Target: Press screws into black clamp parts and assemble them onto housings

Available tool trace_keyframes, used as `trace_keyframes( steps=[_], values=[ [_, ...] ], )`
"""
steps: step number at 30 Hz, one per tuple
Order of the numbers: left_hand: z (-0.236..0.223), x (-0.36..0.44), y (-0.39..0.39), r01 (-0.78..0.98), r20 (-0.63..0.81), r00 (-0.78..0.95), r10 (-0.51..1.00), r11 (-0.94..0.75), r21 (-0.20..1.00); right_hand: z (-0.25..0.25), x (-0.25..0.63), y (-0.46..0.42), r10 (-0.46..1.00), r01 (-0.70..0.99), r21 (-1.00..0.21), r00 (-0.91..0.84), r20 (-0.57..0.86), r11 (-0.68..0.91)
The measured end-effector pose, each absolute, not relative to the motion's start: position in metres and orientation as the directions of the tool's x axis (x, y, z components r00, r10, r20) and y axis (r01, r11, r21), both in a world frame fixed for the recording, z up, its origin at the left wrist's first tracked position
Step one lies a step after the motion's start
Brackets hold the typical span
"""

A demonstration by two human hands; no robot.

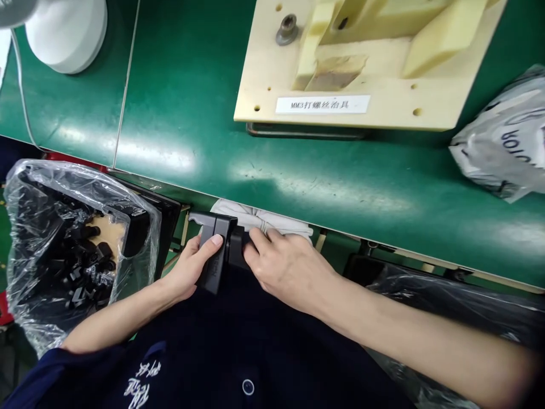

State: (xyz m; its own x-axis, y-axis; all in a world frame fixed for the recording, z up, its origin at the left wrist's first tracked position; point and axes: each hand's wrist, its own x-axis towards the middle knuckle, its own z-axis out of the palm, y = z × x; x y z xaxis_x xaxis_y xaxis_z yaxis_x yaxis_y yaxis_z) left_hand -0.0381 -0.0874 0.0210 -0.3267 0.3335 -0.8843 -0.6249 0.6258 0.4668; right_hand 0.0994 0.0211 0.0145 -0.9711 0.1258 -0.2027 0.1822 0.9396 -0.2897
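Observation:
Just off the bench's front edge, close to my body, I hold a black plastic part (215,253) with a long flat body and a hooked upper end. My left hand (193,264) grips its left side, the thumb lying along its front face. From the right, the curled fingers of my right hand (281,264) pinch a smaller black block (237,247) that sits against the part's side. Whether the block is joined to the part I cannot tell. My right fingertips are partly hidden behind the knuckles.
A cream fixture board (323,116) with yellow blocks stands on the green bench (191,130). On its right lies a grey plastic bag (506,136). A plastic-lined bin (140,213) with black parts stands at left, another lined bin (447,301) at right. A white round base (68,40) is upper left.

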Motion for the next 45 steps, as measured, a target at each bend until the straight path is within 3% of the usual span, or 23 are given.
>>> trace_keyframes(
  steps=[4,10,15,17,20,23,25,30,33,40,42,45],
  values=[
    [0.017,-0.037,-0.096,-0.66,-0.945,-0.263,0.194,0.678,0.323,0.012,0.098,0.016,0.079,0.139,-0.289,-0.975,-0.21,0.947],
    [0.011,-0.029,-0.107,-0.699,-0.97,-0.185,0.158,0.673,0.243,-0.003,0.096,0.006,0.011,0.105,-0.333,-0.962,-0.273,0.937],
    [0.007,-0.026,-0.114,-0.728,-0.995,-0.103,0.012,0.681,0.084,-0.009,0.087,-0.005,-0.084,0.001,-0.26,-0.944,-0.318,0.966],
    [0.005,-0.027,-0.115,-0.731,-0.993,-0.116,-0.018,0.678,0.073,-0.009,0.082,-0.005,-0.116,-0.039,-0.245,-0.944,-0.31,0.969],
    [0.003,-0.029,-0.113,-0.699,-0.978,-0.198,0.063,0.691,0.185,-0.011,0.079,-0.002,-0.124,-0.034,-0.327,-0.958,-0.26,0.944],
    [0.001,-0.035,-0.107,-0.576,-0.859,-0.441,0.261,0.652,0.493,-0.015,0.084,-0.001,-0.082,0.029,-0.529,-0.979,-0.185,0.848],
    [0.0,-0.04,-0.102,-0.482,-0.754,-0.551,0.358,0.601,0.638,-0.018,0.091,-0.003,-0.009,0.061,-0.628,-0.994,-0.108,0.776],
    [-0.003,-0.047,-0.093,-0.472,-0.733,-0.563,0.381,0.58,0.664,-0.026,0.102,-0.006,0.3,0.01,-0.74,-0.918,0.261,0.673],
    [0.0,-0.043,-0.094,-0.483,-0.774,-0.499,0.389,0.616,0.622,-0.032,0.098,0.001,0.457,-0.018,-0.783,-0.803,0.381,0.622],
    [0.003,-0.035,-0.11,-0.406,-0.753,-0.488,0.442,0.649,0.644,-0.058,0.088,0.005,0.627,0.016,-0.893,-0.717,0.303,0.45],
    [0.002,-0.037,-0.108,-0.408,-0.735,-0.516,0.44,0.628,0.663,-0.06,0.09,-0.005,0.715,0.056,-0.957,-0.677,0.174,0.286],
    [0.003,-0.041,-0.1,-0.377,-0.67,-0.576,0.469,0.575,0.726,-0.055,0.096,-0.026,0.744,0.004,-0.992,-0.661,-0.097,-0.125]
  ],
)
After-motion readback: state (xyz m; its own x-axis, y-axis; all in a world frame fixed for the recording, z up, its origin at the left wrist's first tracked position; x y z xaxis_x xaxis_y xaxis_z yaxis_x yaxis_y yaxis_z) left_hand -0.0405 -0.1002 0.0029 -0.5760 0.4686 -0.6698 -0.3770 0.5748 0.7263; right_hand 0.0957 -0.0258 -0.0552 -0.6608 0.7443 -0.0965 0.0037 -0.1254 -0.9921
